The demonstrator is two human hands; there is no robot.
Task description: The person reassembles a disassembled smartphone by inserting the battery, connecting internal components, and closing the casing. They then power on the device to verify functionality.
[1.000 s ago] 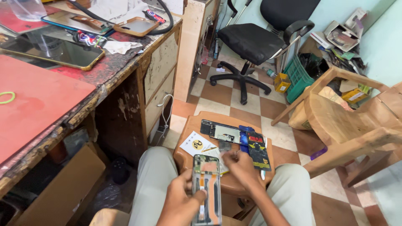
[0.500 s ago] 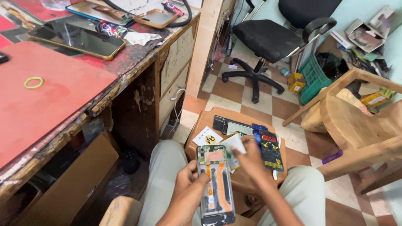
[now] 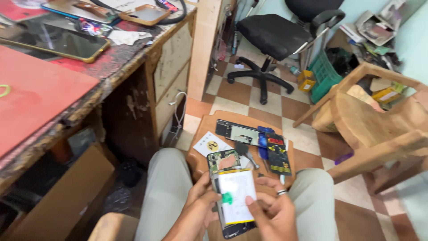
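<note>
Opened phone (image 3: pixel 229 192) in both hands

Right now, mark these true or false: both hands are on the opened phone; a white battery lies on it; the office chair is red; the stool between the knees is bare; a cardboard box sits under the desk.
1. Both hands hold the opened phone. True: left hand and right hand grip its sides.
2. A white battery lies on the phone. True.
3. The office chair is red. False: it is black.
4. The wooden stool is bare. False: phone parts, a card and a dark packet lie on it.
5. A cardboard box sits under the desk. True.
</note>
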